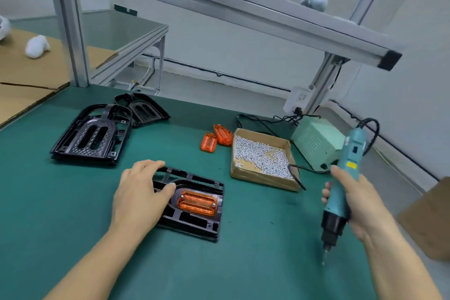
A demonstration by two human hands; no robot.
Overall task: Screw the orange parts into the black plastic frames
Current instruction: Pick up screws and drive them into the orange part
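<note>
A black plastic frame (197, 221) lies flat on the green mat in front of me, with an orange part (197, 203) seated in its middle and screws showing at its ends. My left hand (140, 192) grips the frame's left end, fingers curled over its far edge and thumb lying across it. My right hand (358, 204) holds a teal electric screwdriver (339, 190) upright, bit pointing down, to the right of the frame and clear of it. Loose orange parts (216, 139) lie further back.
A cardboard tray of small silver screws (263, 157) sits right of centre, a pale green power supply (316, 143) with cables behind it. A stack of black frames (91, 136) and another frame (142, 108) lie at the left. An aluminium shelf frame (73, 39) stands behind.
</note>
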